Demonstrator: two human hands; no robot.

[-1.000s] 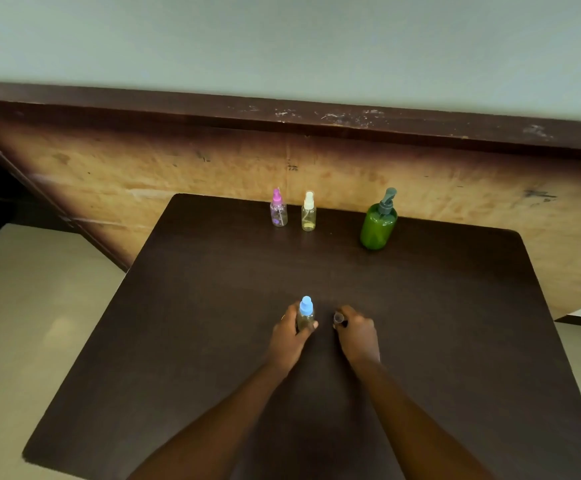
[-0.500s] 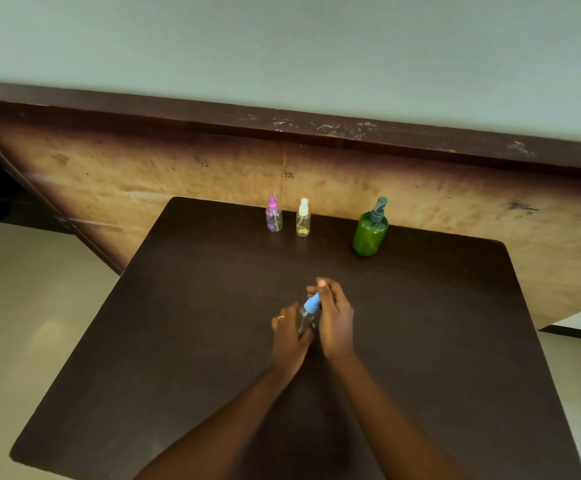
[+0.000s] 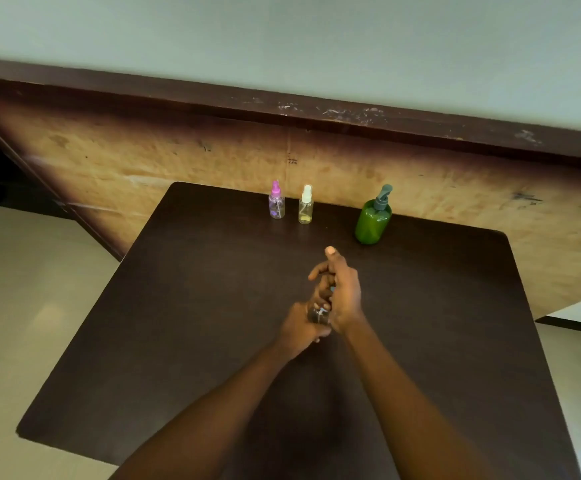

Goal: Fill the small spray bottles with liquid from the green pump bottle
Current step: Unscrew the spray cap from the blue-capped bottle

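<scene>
Right hand [image 3: 346,296] fingers [image 3: 318,273] curl over the top of a small clear spray bottle [image 3: 318,315]; left hand [image 3: 299,329] clamps its body, mid-table [image 3: 213,306]. Cap mostly hidden, on or off unclear. Pink-capped bottle [image 3: 276,204], white-capped bottle [image 3: 306,208] and green pump bottle [image 3: 373,218] stand untouched at the far edge. Looks early: filling mostly left.

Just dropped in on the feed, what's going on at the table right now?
A person has both hands around a small clear spray bottle over the middle of the dark table. The left hand grips its body; the right hand is closed over its top, apparently working the blue cap. At the far edge stand a pink-capped bottle, a white-capped bottle and the green pump bottle, all untouched.
</scene>
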